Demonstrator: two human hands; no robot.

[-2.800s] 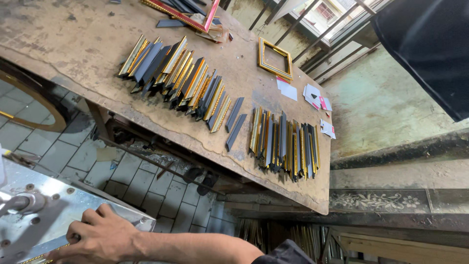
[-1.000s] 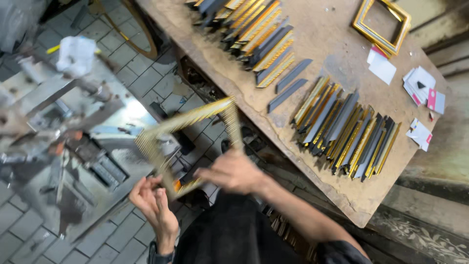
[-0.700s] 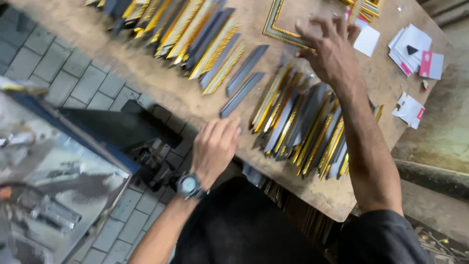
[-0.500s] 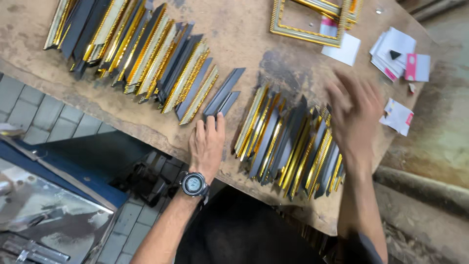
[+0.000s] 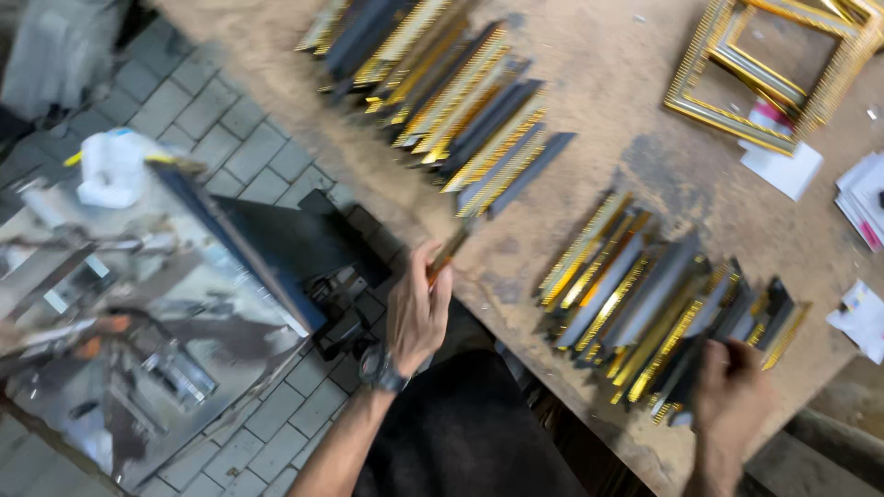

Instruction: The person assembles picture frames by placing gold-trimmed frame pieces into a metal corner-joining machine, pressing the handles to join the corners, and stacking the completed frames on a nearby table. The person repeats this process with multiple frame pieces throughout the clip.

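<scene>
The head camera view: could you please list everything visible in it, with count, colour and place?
Workbench: one, brown wood, upper right.
Upper row of moulding strips: many, gold and dark grey, top centre.
Lower row of moulding strips: many, gold and dark grey, right of centre.
Assembled frames: at least two, gold, top right.
Paper cards: several, mostly white, right edge.
Metal machine: one, silver, left, over the tiled floor.
Wristwatch: one, dark, left wrist.
Left hand: grips one strip.
Right hand: on the lower row's near end.

A picture-framing workshop: rows of cut gold-and-black moulding pieces lie on a worn wooden surface, finished gilt frames far right, a metal machine left.
</scene>
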